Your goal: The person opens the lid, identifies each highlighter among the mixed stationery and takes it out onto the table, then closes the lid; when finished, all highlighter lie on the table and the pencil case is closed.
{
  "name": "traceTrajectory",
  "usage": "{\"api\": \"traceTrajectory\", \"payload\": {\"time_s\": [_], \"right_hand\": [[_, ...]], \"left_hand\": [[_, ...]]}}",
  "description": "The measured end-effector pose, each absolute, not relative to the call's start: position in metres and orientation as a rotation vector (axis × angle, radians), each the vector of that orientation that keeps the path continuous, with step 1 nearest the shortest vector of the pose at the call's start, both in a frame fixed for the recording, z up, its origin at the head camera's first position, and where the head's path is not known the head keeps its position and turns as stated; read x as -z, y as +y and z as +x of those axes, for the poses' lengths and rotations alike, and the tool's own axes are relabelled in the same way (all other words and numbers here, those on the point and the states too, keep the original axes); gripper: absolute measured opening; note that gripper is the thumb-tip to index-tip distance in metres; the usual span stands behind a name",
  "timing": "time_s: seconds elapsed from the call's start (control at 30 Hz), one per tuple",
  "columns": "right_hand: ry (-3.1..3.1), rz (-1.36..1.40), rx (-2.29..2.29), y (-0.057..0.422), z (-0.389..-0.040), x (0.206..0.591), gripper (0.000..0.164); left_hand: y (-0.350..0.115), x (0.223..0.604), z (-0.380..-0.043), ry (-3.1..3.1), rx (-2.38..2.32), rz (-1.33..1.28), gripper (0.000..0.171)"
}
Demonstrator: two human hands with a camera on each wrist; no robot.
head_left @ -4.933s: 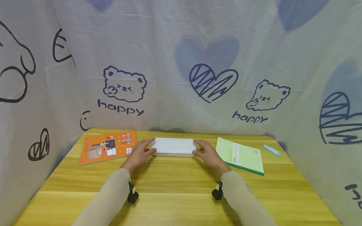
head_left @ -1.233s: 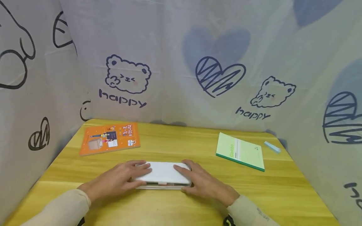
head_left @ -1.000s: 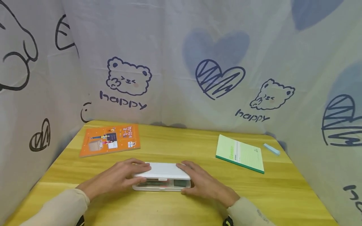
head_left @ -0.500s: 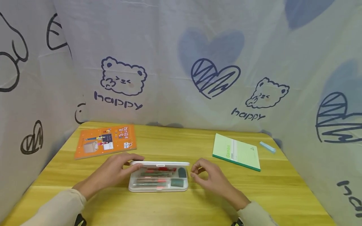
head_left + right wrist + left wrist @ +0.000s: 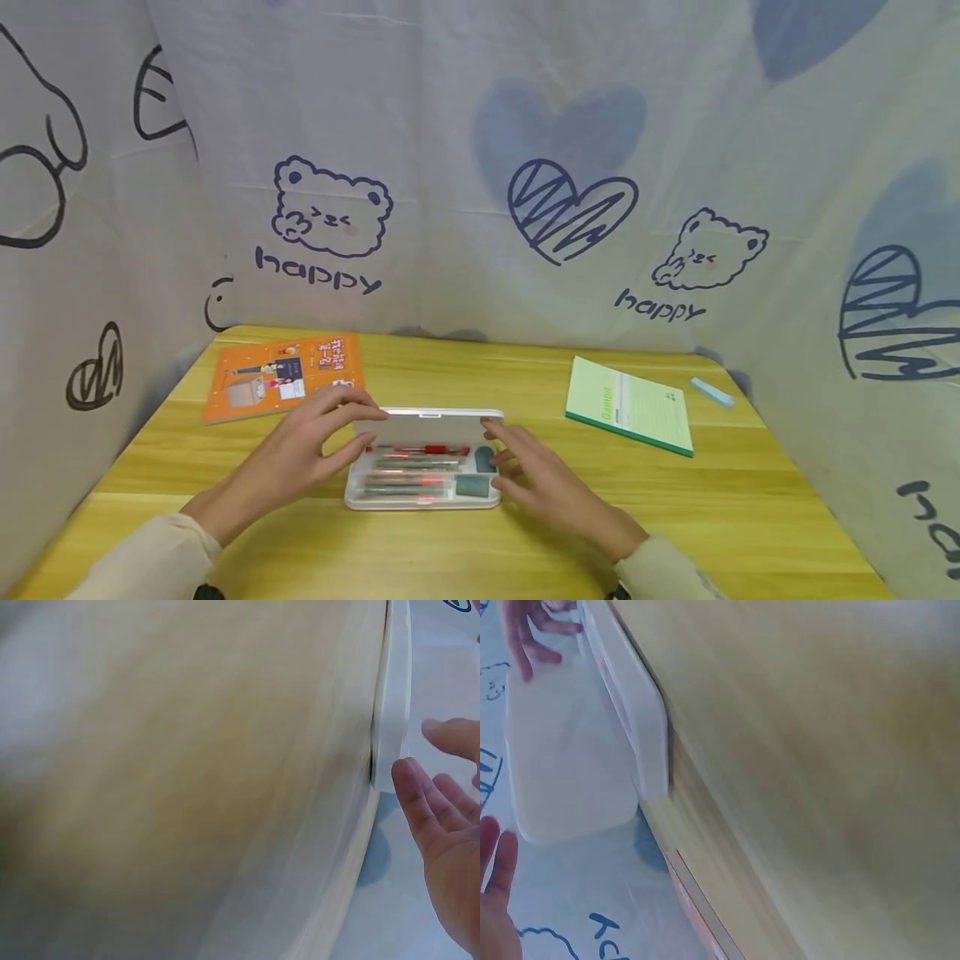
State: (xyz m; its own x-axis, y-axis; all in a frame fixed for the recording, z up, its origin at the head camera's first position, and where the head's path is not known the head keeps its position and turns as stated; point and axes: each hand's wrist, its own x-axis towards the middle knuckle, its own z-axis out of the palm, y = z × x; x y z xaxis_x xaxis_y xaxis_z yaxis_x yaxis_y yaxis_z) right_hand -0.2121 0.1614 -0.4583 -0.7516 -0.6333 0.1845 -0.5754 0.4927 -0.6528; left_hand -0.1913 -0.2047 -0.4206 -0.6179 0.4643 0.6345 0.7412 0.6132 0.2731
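A white pencil case (image 5: pixel 405 503) lies on the table with its lid (image 5: pixel 431 428) tipped up at the back. Inside are several pens, among them a red pen (image 5: pixel 435 450), plus two dark green blocks, one of them a rectangular block (image 5: pixel 472 486). My left hand (image 5: pixel 303 446) hovers by the case's left end, its fingers loosely spread; in the left wrist view it is apart from the lid (image 5: pixel 570 765). At the right end, my right hand (image 5: pixel 543 479) has its fingertips against or close to the raised lid; contact is unclear. Neither hand holds anything.
An orange book (image 5: pixel 281 379) lies at the back left of the wooden table (image 5: pixel 420 550). To the right is a green notepad (image 5: pixel 632 406), with a small light-blue stick-like item (image 5: pixel 712 392) beyond it. Patterned cloth (image 5: pixel 442 250) hangs around the table.
The case came from the back of the table toward me. Its lid was then raised, showing the pens. Since half a second ago, the lid tilts further back and my right hand moved to its right end.
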Motion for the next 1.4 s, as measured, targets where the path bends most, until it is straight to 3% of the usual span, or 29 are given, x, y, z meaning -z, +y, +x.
{"api": "traceTrajectory", "payload": {"time_s": [0.2,0.4,0.63,0.77,1.1,1.4], "right_hand": [[2.698,-0.987,0.998,0.153,-0.218,0.460,0.095],[2.704,-0.984,0.909,0.146,-0.223,0.459,0.097],[2.662,-0.971,0.842,0.146,-0.227,0.456,0.089],[2.627,-0.977,0.825,0.146,-0.230,0.453,0.079],[2.711,-1.051,0.881,0.131,-0.233,0.445,0.029],[2.694,-1.106,0.717,0.107,-0.233,0.449,0.021]], "left_hand": [[-0.201,0.434,-0.182,-2.676,0.697,-0.941,0.036],[-0.209,0.441,-0.181,-2.947,0.743,-0.756,0.062],[-0.219,0.441,-0.190,-2.989,0.807,-0.868,0.081],[-0.222,0.441,-0.196,-2.998,0.836,-0.906,0.080],[-0.217,0.443,-0.205,-3.038,0.884,-0.917,0.080],[-0.217,0.441,-0.202,-3.098,0.891,-0.849,0.085]]}}
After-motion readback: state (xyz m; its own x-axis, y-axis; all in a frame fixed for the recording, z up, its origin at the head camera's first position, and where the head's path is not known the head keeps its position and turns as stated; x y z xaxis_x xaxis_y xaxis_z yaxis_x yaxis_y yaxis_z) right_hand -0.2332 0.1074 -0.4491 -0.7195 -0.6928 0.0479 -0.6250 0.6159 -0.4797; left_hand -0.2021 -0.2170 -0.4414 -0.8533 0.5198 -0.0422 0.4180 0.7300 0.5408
